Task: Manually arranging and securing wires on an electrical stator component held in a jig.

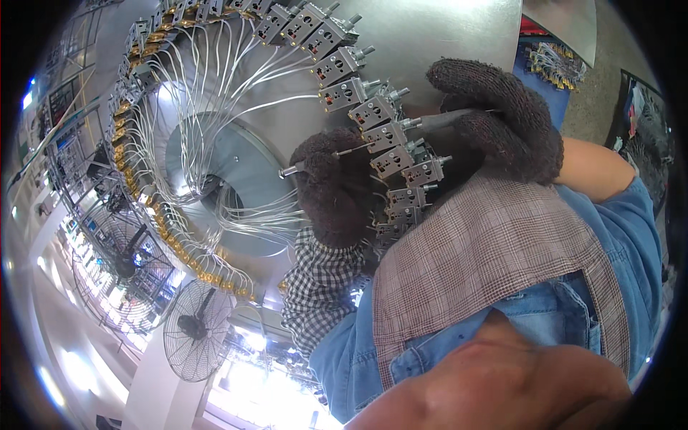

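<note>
My left hand (331, 190), in a dark knitted glove, is closed around a thin metal rod-like tool (351, 150). A silver end (292, 170) sticks out on the glove's other side. The rod's tip reaches one small metal switch box (385, 136) in a curved row. My right hand (505, 118), also gloved, is on the right side of that row with its fingers curled. A grey tapered piece (448, 120) runs from its fingers toward the box's shaft; what it is cannot be made out. White wires (276, 84) run from the boxes to the ring's middle.
The boxes and brass-coloured fittings (168, 233) circle a round grey metal disc (251, 161). Beyond lies a shiny metal tabletop (430, 32). A blue bin (548, 93) with wired brass parts (555, 64) is at the upper right. A caged fan (193, 327) stands at the lower left.
</note>
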### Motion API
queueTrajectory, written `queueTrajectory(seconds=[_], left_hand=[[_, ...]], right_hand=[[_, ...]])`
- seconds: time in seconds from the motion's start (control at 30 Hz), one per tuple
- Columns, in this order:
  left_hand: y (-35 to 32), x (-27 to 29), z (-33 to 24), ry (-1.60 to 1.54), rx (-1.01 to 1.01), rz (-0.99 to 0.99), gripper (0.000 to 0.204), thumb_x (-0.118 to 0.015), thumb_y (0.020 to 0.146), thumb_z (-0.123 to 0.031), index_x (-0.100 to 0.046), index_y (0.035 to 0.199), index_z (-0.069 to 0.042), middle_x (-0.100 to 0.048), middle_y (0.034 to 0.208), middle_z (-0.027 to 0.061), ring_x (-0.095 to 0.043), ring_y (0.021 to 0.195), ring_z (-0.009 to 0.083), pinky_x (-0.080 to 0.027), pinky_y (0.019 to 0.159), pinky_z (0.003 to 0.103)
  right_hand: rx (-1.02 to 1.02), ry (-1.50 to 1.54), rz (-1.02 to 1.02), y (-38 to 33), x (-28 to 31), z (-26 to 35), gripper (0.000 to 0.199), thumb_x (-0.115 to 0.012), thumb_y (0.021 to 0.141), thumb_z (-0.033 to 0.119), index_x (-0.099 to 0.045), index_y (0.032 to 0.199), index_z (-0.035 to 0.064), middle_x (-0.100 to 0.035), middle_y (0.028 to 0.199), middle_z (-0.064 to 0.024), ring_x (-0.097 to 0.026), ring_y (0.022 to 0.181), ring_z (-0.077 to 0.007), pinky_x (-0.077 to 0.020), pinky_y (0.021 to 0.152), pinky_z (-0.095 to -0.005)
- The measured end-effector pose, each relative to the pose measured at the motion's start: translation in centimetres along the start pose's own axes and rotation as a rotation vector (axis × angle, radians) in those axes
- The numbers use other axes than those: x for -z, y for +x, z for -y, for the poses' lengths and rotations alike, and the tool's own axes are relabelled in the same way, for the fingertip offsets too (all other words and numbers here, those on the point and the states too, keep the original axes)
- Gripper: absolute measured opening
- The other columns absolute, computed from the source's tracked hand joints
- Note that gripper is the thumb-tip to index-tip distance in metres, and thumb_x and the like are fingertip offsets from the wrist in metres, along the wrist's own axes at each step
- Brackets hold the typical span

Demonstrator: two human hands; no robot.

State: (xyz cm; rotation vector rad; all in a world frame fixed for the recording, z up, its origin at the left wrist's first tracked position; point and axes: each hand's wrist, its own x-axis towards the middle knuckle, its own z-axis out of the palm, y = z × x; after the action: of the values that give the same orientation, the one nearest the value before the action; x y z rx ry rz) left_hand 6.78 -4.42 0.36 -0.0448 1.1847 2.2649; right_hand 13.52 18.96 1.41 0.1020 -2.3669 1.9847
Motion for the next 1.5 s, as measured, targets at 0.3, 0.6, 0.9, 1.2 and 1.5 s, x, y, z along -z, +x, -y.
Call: queueTrajectory(seconds=[0.3,0.6,0.9,1.2,1.5], left_hand=[[0.1,-0.4,0.0,0.151,-0.021,0.042,0.028,-0.047,0.089,-0.027,-0.048,0.103,-0.002,-0.053,0.098,0.0119,-0.054,0.093,0.0235,-0.046,0.084,0.038],[-0.3,0.5,0.4,0.171,-0.028,-0.046,0.025,-0.049,0.088,-0.024,-0.048,0.104,-0.004,-0.054,0.100,0.0105,-0.054,0.097,0.0240,-0.045,0.088,0.040],[0.1,-1.6,0.4,0.082,-0.044,-0.231,0.029,-0.049,0.087,-0.026,-0.050,0.099,0.001,-0.059,0.079,0.0131,-0.060,0.066,0.0197,-0.051,0.055,0.028],[-1.0,-0.1,-1.3,-0.022,0.064,0.065,0.026,-0.047,0.089,-0.025,-0.047,0.108,-0.007,-0.055,0.106,0.0100,-0.054,0.101,0.0273,-0.048,0.084,0.042],[-3.7,-0.6,-0.7,0.048,0.078,-0.068,0.030,-0.048,0.089,-0.026,-0.047,0.108,-0.003,-0.054,0.105,0.0163,-0.057,0.096,0.0297,-0.051,0.080,0.041]], right_hand=[[-0.012,0.100,-0.028,-0.1,0.0,-1.2,0.033,-0.047,0.089,0.017,-0.048,0.119,0.0042,-0.050,0.118,-0.0156,-0.053,0.105,-0.0239,-0.0452,0.085,-0.0331],[0.262,-0.170,0.017,-0.3,0.0,-2.5,0.029,-0.043,0.089,0.010,-0.050,0.117,0.0064,-0.046,0.123,-0.0160,-0.047,0.112,-0.0295,-0.0404,0.094,-0.0348],[-0.066,0.067,-0.065,0.2,-0.1,-0.2,0.034,-0.047,0.089,0.015,-0.046,0.122,0.0049,-0.047,0.123,-0.0112,-0.055,0.091,-0.0178,-0.0462,0.081,-0.0294],[-0.258,0.307,-0.078,-1.3,0.8,-0.8,0.045,-0.054,0.084,0.018,-0.043,0.126,0.0054,-0.057,0.106,-0.0074,-0.054,0.078,-0.0109,-0.0458,0.071,-0.0263],[-0.203,0.161,-0.047,-1.4,-0.2,-1.1,0.046,-0.054,0.085,0.021,-0.042,0.127,0.0077,-0.056,0.105,-0.0075,-0.053,0.080,-0.0122,-0.0462,0.075,-0.0271]])
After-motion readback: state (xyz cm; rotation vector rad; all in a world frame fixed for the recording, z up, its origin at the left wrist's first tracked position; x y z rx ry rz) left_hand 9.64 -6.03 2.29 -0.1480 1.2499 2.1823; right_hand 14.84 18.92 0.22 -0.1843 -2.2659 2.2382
